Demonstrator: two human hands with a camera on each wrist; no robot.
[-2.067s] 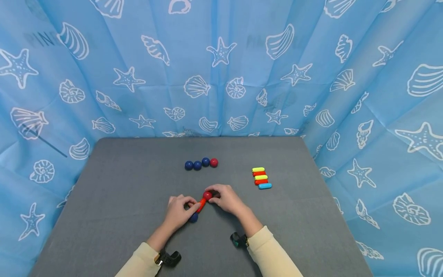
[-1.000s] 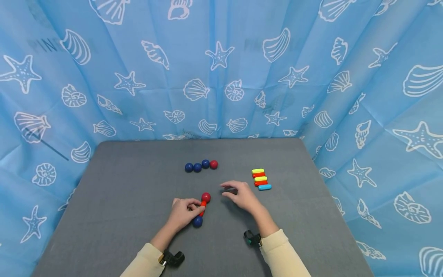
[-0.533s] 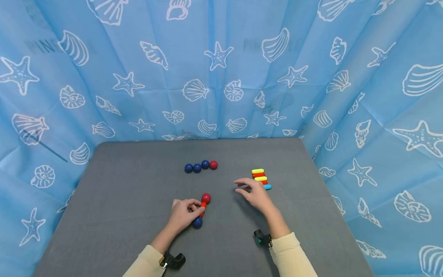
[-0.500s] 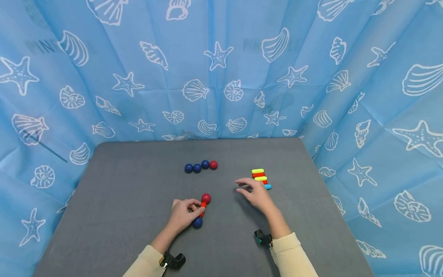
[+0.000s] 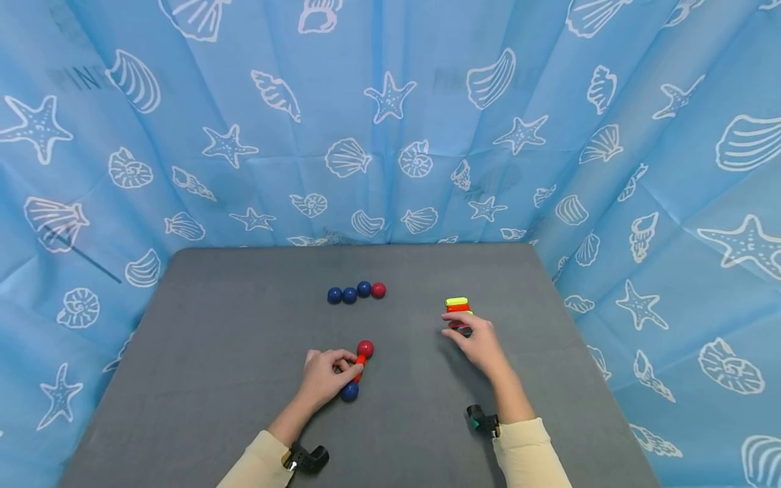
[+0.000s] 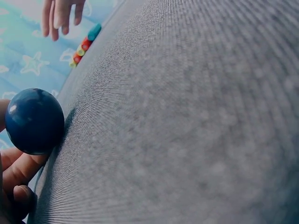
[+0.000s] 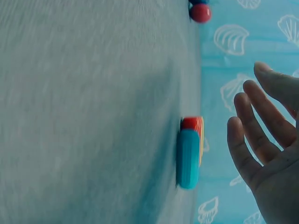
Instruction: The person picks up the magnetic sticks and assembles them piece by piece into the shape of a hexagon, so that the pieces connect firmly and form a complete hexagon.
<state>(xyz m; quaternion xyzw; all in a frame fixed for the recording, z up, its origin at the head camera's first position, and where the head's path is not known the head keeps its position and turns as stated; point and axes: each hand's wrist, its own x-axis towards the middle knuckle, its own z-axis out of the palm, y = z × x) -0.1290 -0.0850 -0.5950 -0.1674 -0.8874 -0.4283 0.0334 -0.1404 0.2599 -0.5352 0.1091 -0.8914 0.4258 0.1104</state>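
My left hand (image 5: 325, 376) pinches a red rod (image 5: 361, 360) between thumb and fingers. A red ball (image 5: 365, 348) sits at the rod's far end, a dark blue ball (image 5: 350, 392) at its near end. In the left wrist view this blue ball (image 6: 35, 121) is large and hides part of the fingers. My right hand (image 5: 482, 342) hovers over the row of short coloured rods (image 5: 456, 301), thumb and fingers apart, holding nothing. It covers some rods from above. The right wrist view shows the blue rod (image 7: 188, 158) nearest, apart from the fingers.
Farther back on the grey table (image 5: 244, 305) lies a row of loose balls, several dark blue (image 5: 350, 295) and one red (image 5: 378, 290) at its right end. A blue shell-patterned curtain (image 5: 390, 169) hangs behind the table and along the right side.
My right hand has let go of the red ball and moved right to the coloured rods. The left hand has kept its pinch on the red rod, with the joined piece turned slightly.
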